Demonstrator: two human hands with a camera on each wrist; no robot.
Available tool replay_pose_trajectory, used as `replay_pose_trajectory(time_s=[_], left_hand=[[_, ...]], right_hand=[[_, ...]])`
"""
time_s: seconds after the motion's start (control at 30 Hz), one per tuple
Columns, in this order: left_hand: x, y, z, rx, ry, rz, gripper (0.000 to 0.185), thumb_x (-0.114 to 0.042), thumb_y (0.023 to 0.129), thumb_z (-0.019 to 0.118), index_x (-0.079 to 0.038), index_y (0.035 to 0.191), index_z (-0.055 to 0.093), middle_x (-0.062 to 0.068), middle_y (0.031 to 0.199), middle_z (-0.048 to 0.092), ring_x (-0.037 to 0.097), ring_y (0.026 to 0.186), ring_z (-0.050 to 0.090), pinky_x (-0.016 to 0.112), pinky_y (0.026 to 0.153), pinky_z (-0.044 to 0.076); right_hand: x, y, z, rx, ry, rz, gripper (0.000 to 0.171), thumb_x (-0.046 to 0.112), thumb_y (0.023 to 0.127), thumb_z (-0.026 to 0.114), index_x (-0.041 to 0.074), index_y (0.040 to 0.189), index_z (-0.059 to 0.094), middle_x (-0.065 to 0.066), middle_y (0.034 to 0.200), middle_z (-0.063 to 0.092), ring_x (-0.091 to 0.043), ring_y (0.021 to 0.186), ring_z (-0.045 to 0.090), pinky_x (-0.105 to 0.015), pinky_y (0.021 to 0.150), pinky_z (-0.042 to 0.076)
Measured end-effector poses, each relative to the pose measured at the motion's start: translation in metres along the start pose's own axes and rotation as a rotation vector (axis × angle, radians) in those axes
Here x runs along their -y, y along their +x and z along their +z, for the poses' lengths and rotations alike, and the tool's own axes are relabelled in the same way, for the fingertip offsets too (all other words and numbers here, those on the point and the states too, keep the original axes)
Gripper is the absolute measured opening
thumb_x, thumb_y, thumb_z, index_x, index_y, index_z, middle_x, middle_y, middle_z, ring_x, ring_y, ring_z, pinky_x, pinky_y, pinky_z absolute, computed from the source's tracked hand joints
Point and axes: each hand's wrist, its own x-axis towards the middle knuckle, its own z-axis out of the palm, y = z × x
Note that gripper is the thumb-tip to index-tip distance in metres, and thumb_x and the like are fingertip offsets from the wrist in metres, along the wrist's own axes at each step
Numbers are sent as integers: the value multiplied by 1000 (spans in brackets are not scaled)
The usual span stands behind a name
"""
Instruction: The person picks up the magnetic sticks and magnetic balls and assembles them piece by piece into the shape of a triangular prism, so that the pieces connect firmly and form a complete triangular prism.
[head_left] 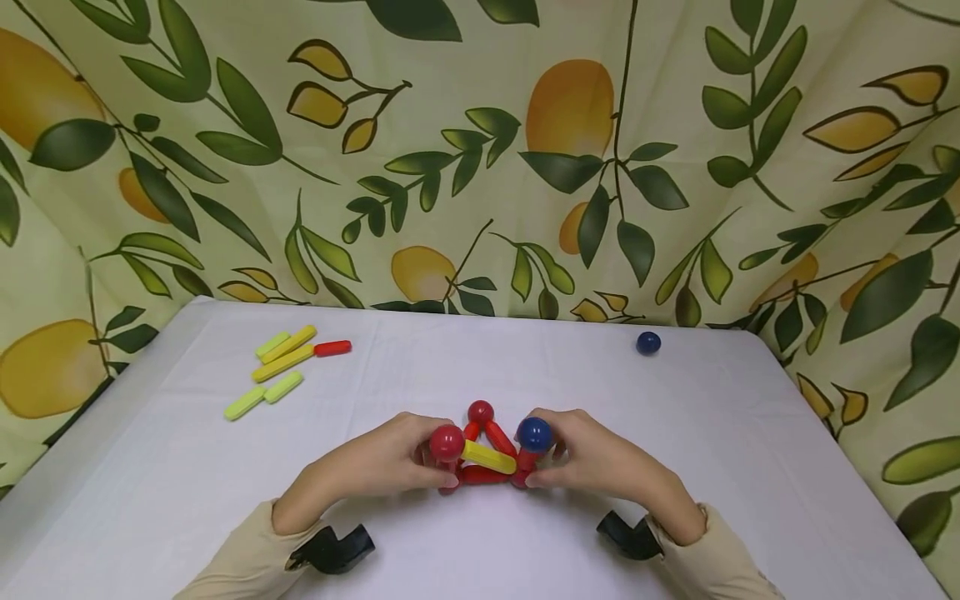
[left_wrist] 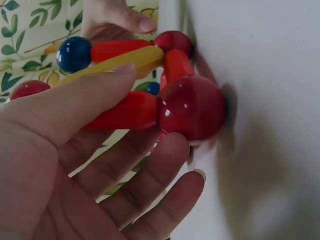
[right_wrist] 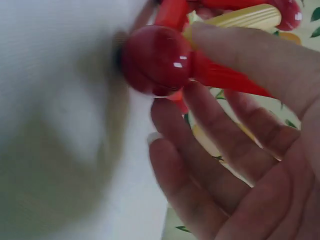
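A small frame of rods and balls [head_left: 483,454] stands on the white table [head_left: 480,550] in front of me. It has red balls [head_left: 447,442], a blue ball [head_left: 534,433], a yellow rod [head_left: 487,456] and red rods. My left hand [head_left: 441,471] grips its left corner. In the left wrist view the thumb [left_wrist: 90,95] lies on the yellow rod [left_wrist: 125,62] and the fingers curl under a red ball [left_wrist: 192,107]. My right hand [head_left: 538,473] grips the right corner below the blue ball. In the right wrist view its fingers [right_wrist: 210,130] curl round a red ball [right_wrist: 157,60].
Several loose yellow and green rods [head_left: 279,367] and one red rod [head_left: 332,347] lie at the back left. A loose blue ball [head_left: 648,342] sits at the back right. A leaf-and-fruit printed cloth [head_left: 480,150] hangs behind and beside the table.
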Motion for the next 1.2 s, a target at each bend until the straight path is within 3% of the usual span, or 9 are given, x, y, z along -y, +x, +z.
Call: replay_pose_trajectory(time_s=[0.13,0.4,0.6,0.73,0.9,1.03,1.2], left_hand=[[3,0,0,-4,38,-2,30,-20,83,80,-14,111,68,-8,91,68,8,76,60,23,71,54],[7,-1,-3,-12,77,0,31,-20,82,81,-14,110,69,-8,94,69,8,77,58,23,70,52],[10,-6,-16,-20,109,-14,27,-13,84,78,-18,110,71,-8,96,69,10,79,61,23,70,54],[18,-9,-29,-102,173,-26,27,-14,87,75,-16,113,70,-3,101,69,11,86,61,25,76,54],[32,-10,-44,-264,257,-60,31,-14,88,73,-9,118,67,5,109,70,20,98,62,39,89,52],[44,-12,-53,-379,264,-85,32,-12,89,72,-7,120,66,9,111,70,27,103,63,47,92,51],[56,-17,-63,-458,260,-139,35,-13,89,72,-6,123,65,12,114,70,31,107,62,50,93,51]], right_hand=[[-6,2,4,12,10,-18,29,13,77,84,9,101,67,5,88,68,-9,76,58,-23,69,53],[-8,4,8,26,45,16,30,15,78,84,9,102,68,4,90,69,-11,79,59,-23,71,53],[-8,4,12,53,61,36,29,18,80,83,12,104,68,6,92,69,-10,82,61,-22,75,54],[-8,4,13,47,52,38,29,19,80,83,13,103,68,6,92,68,-9,81,61,-22,75,54],[-8,4,15,44,59,28,27,20,80,83,14,102,68,7,91,68,-9,79,61,-22,72,55],[-9,5,17,46,71,22,27,21,80,83,15,103,68,7,92,68,-9,80,61,-21,73,55],[-8,6,18,44,63,9,26,22,80,83,17,101,68,8,91,67,-10,81,60,-22,73,54]])
